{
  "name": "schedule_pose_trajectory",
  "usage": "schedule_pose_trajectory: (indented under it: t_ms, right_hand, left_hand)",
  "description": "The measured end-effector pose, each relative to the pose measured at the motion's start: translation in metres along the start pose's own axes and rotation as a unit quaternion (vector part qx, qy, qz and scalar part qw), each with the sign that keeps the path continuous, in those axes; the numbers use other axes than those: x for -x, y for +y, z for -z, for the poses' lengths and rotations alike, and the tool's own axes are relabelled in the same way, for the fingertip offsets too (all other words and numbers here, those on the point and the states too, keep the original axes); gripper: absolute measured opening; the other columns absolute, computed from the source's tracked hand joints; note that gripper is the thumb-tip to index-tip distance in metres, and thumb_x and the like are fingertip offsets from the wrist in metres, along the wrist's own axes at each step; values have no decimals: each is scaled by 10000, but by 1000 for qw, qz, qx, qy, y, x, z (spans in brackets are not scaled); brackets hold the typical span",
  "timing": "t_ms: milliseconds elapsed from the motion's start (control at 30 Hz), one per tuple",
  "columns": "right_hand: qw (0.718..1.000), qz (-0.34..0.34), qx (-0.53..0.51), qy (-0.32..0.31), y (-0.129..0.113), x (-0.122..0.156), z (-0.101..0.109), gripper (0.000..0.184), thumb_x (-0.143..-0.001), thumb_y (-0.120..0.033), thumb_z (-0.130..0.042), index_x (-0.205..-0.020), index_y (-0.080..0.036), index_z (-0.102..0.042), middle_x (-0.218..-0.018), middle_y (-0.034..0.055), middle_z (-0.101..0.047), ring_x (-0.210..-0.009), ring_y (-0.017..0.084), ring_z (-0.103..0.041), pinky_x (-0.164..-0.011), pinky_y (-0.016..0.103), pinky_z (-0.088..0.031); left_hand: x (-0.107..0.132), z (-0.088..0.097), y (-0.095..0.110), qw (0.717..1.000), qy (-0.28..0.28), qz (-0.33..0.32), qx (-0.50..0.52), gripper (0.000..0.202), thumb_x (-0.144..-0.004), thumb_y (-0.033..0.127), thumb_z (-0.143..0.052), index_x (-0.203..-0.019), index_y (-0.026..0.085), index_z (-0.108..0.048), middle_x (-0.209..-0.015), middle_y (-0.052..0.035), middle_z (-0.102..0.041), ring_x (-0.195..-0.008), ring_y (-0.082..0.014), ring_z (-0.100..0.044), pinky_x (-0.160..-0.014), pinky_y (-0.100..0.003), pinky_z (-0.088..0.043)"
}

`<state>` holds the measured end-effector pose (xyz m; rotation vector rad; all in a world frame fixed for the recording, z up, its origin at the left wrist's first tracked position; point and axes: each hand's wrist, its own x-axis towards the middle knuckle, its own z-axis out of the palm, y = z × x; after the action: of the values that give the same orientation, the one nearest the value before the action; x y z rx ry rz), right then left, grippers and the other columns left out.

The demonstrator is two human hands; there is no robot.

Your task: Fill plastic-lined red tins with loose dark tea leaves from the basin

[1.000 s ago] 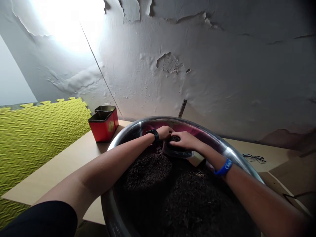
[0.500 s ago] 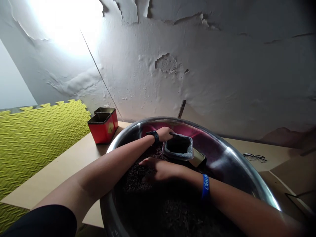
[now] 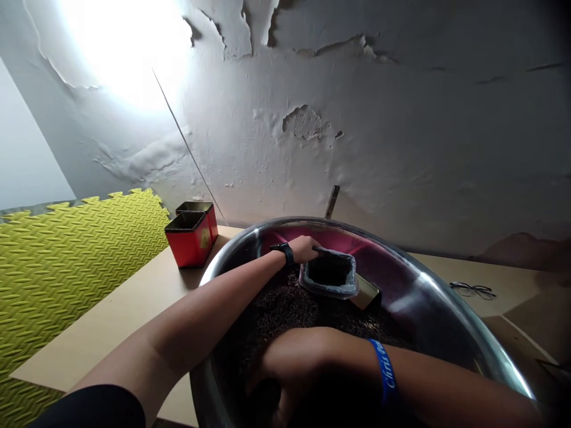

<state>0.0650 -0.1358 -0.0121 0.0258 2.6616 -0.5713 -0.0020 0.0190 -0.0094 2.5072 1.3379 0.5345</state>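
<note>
At the left, the 2 red tins stand upright and touching on the worktop, near its back edge. Both are open at the top, and they sit outside the metal basin, probably so that they stay out of the reaching arms' way. The basin covers the middle of the worktop.

Inside the basin's far side, the left hand is clamped on the far-left corner of the lined container, likely to steady it and keep its plastic lining spread. The container stands with its mouth upward, beyond the dark loose material, and this position leaves the nearer part of the basin free for the other hand.

The right hand reaches down over that material, nearer the basin's front. Its thumb and forefinger are apart; shadow hides the other fingers, so I cannot tell whether they hold any. Just right of the container lies a small tan, dark-edged piece. The glasses rest near the worktop's back edge, right of the basin.

Compared with 0.5 s ago, the right hand is lower and closer to the wearer; the left hand keeps its grip on the same corner, and the container's mouth remains uncovered.
</note>
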Motion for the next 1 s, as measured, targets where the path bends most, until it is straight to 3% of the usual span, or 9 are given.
schedule_pose_trajectory:
  t_ms: [133, 400, 467, 533, 633, 700, 867, 933, 1000]
  right_hand:
    - [997, -22, 11, 76, 7, 15, 7, 409, -660, -363, -655, -1060, -318, -584, -942, -49, -655, -769, 152, -596, -640, 235, -422]
    - [967, -61, -46, 243, 34, 60, 44, 247, -702, -289, -585, -933, -204, -579, -887, -14, -604, -808, 121, -552, -706, 203, -413]
    - [952, -117, -42, 279, 51, 74, 47, 237, -725, -287, -554, -945, -199, -569, -898, -8, -610, -824, 124, -555, -722, 210, -413]
    - [930, -224, 26, 290, 70, 83, 44, 263, -730, -290, -540, -978, -206, -567, -962, 14, -610, -860, 150, -558, -716, 232, -414]
    - [883, -370, 137, 253, 96, 88, 32, 271, -697, -262, -562, -947, -169, -612, -968, 100, -620, -843, 228, -576, -662, 285, -412]
    - [872, -404, 152, 232, 103, 87, 25, 239, -682, -272, -578, -863, -128, -642, -869, 146, -637, -772, 259, -590, -617, 305, -405]
    - [869, -358, 179, 291, 78, 72, 31, 270, -800, -361, -438, -880, -186, -628, -914, 98, -636, -823, 228, -573, -657, 289, -382]
    - [887, -294, 168, 313, 61, 62, 32, 293, -832, -371, -388, -839, -195, -621, -856, 62, -640, -762, 185, -568, -641, 266, -370]
    - [928, -227, 127, 269, 48, 52, 28, 292, -823, -391, -410, -792, -190, -620, -778, 36, -637, -672, 150, -557, -595, 244, -365]
  left_hand:
    - [0, -1, -1, 1000, -3, -8, 4, 309, -745, 283, -467, -975, 224, -664, -828, -16, -666, -711, -124, -570, -592, -181, -390]
    - [1, 1, 0, 1000, -10, -3, 18, 306, -756, 253, -466, -990, 198, -655, -837, -25, -663, -705, -124, -558, -590, -184, -384]
    - [1, 4, -1, 999, -25, -17, 16, 303, -750, 217, -465, -982, 180, -657, -836, -32, -664, -712, -127, -556, -599, -186, -385]
    - [0, 6, -1, 999, -39, -31, 8, 296, -734, 170, -465, -953, 163, -664, -836, -40, -664, -717, -129, -556, -611, -188, -387]
    - [0, 8, -2, 999, -38, -18, -11, 283, -723, 170, -456, -904, 160, -673, -800, -46, -662, -680, -135, -550, -598, -202, -386]
    - [0, 8, -1, 999, -30, -3, -23, 277, -727, 207, -452, -886, 169, -675, -768, -43, -658, -648, -136, -543, -575, -207, -380]
    - [0, 7, -2, 999, -38, -26, -27, 278, -745, 216, -443, -896, 165, -670, -817, -44, -661, -684, -125, -545, -607, -198, -379]
    - [0, 6, -3, 999, -41, -17, -25, 278, -754, 251, -449, -901, 165, -669, -808, -48, -659, -677, -130, -547, -595, -205, -376]
    - [0, 5, -4, 999, -35, -5, -30, 284, -755, 279, -450, -922, 191, -663, -794, -42, -657, -666, -140, -550, -567, -214, -369]
